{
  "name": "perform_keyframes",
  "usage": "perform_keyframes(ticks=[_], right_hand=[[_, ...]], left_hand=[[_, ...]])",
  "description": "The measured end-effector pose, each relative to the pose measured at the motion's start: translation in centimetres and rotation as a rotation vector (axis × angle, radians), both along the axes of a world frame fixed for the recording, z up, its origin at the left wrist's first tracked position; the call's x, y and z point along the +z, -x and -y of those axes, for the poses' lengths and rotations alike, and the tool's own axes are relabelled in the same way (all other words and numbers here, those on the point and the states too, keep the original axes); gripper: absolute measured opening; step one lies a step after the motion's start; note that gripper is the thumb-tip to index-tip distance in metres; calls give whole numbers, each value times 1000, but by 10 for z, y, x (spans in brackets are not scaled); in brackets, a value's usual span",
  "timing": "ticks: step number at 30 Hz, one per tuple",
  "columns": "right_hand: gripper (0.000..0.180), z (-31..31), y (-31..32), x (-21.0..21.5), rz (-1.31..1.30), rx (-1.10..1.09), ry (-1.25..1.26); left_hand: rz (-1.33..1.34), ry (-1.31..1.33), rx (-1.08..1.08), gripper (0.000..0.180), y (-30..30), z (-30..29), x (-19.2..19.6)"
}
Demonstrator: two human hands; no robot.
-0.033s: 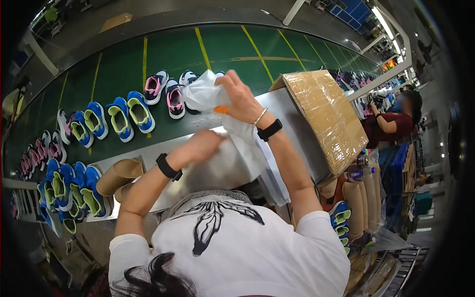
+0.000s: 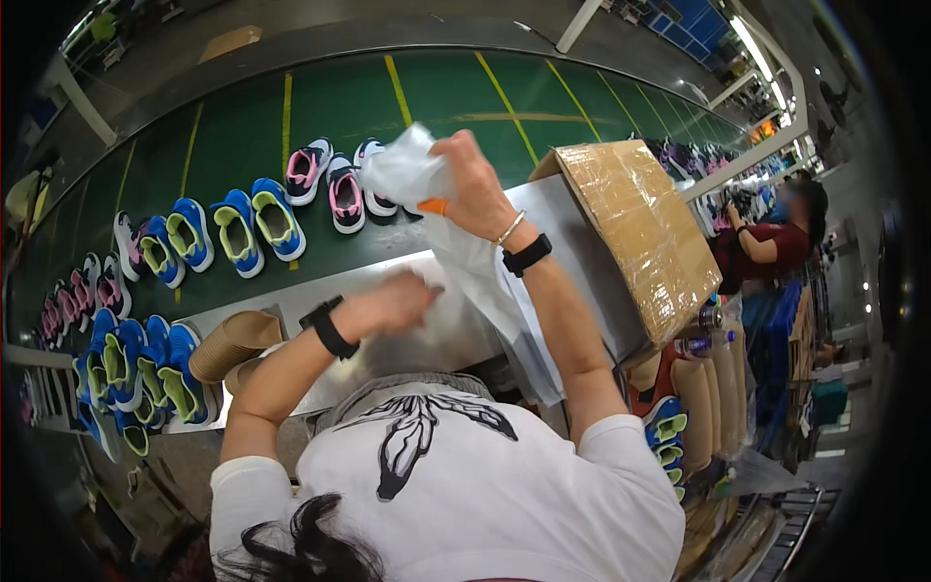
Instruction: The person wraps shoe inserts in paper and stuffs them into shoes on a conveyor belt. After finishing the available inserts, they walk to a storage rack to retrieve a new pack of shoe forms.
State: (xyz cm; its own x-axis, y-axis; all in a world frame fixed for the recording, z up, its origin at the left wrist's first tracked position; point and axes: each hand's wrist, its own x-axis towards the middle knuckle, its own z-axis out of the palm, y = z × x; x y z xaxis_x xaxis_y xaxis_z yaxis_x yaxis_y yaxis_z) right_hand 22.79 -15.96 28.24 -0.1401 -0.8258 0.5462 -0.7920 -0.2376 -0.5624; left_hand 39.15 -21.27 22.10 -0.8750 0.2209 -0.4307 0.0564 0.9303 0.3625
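My right hand is closed on a crumpled, thin white sheet, translucent like tissue or plastic. Part of it bunches above the fingers and part trails below the hand. Something orange shows at the thumb. Over the metal tabletop is my left hand, its fingers smeared by motion and apart from the bunched sheet. Just beyond the sheet stand navy and pink shoes on the green belt. More thin white sheets hang by my right forearm.
A taped cardboard box stands at the right. The green conveyor belt carries blue shoes and pink ones. At the left are piled blue shoes and nested brown cardboard forms. A co-worker stands far right.
My left hand has shifted slightly left and toward me. The right hand has moved a little, and the bunched sheet has changed shape, rising at its top.
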Motion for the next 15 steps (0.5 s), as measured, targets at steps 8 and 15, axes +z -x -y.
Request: perform_keyframes(ticks=[8,15], right_hand=[[85,-23,-64,-21,437,-577,518],[60,-26,-63,-2,-63,-340,410]], left_hand=[[-205,-2388,1112,40,16,-29,5],[-840,-1633,1113,41,33,-8,-18]])
